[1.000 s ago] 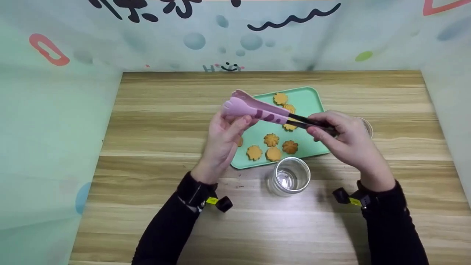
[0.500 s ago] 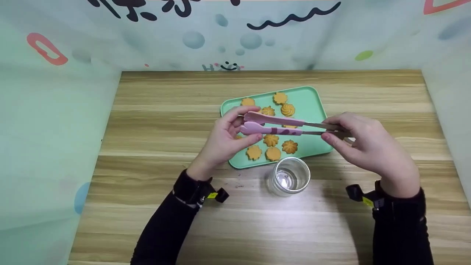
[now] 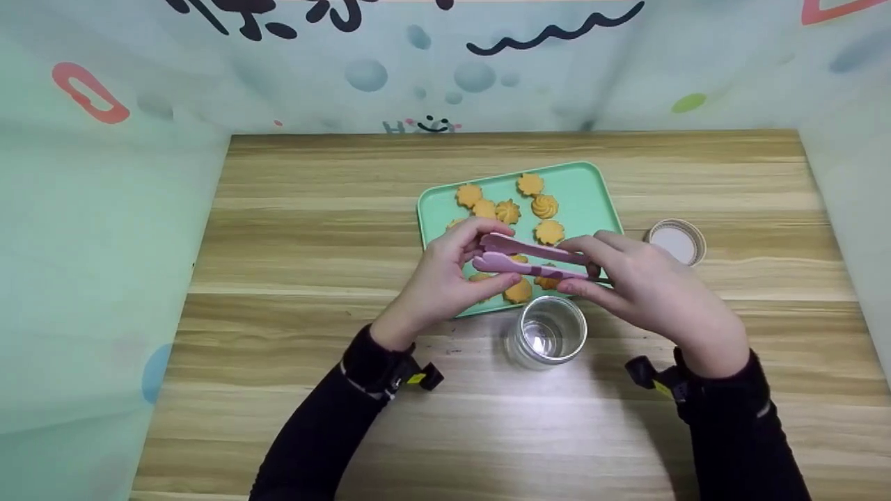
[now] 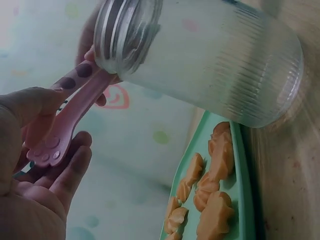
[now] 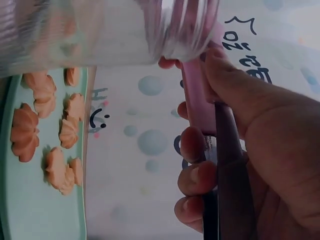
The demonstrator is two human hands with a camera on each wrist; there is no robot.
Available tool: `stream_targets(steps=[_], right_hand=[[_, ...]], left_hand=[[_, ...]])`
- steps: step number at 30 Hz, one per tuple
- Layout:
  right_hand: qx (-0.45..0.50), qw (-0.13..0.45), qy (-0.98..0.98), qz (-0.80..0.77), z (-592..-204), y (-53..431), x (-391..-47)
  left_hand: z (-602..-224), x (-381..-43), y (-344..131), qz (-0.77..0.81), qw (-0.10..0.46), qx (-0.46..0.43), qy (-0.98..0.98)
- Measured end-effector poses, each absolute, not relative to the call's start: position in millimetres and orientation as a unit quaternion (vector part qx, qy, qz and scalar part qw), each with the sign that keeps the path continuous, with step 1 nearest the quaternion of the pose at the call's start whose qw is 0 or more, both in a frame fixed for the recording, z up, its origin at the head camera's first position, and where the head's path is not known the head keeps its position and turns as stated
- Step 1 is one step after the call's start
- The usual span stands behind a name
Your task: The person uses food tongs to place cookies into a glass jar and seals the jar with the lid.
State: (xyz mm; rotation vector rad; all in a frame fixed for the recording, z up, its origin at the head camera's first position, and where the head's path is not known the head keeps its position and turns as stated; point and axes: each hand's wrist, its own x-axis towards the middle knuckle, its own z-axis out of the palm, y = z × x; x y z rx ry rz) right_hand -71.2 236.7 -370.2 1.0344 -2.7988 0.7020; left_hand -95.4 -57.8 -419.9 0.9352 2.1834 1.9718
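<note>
Pink paw-tipped tongs [image 3: 536, 257] with dark handles are held between the two hands above the green tray [image 3: 592, 188]. My right hand [image 3: 640, 285] grips their arms, thumb on one side and fingers on the other, as the right wrist view shows. Around the paw ends my left hand [image 3: 452, 271] is curled, its thumb against one arm and its fingers behind the other. The tong arms stand slightly apart with nothing between them. Several flower-shaped cookies [image 3: 544, 206] lie on the tray, some hidden by the hands. A glass jar [image 3: 550, 334] stands uncovered just in front of it.
A round lid [image 3: 675, 242] lies on the wooden table [image 3: 313, 229] to the right of the tray. Printed cloth walls [image 3: 431, 69] enclose the table at the back and sides. The jar stands close below the hands.
The tongs have come lower and nearer the jar, moving right from the first frame. The right hand shifted right, then back left, and now grips nearer the pink part. Jar and tray stay put.
</note>
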Motion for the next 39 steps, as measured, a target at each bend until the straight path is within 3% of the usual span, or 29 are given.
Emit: stream_targets(steps=[11, 16, 25, 30, 39], right_hand=[[0.352, 0.090, -0.903, 0.230, -360.6, 253.5, -71.6], [0.341, 0.107, -0.904, 0.235, -352.3, 271.9, -69.1], [0.332, 0.123, -0.896, 0.267, -338.5, 296.3, -63.9], [0.340, 0.125, -0.894, 0.264, -335.0, 303.2, -60.0], [0.348, 0.113, -0.896, 0.251, -331.1, 302.4, -50.4]], left_hand=[[-420.4, -103.6, -70.2, 0.603, -0.037, 0.271, 0.749], [-425.3, -108.6, -75.2, 0.587, 0.016, 0.280, 0.759], [-440.0, -97.8, -62.0, 0.502, 0.155, 0.419, 0.740], [-455.0, -80.7, -51.8, 0.522, 0.168, 0.445, 0.708], [-483.2, -43.5, -40.2, 0.517, 0.156, 0.383, 0.749]])
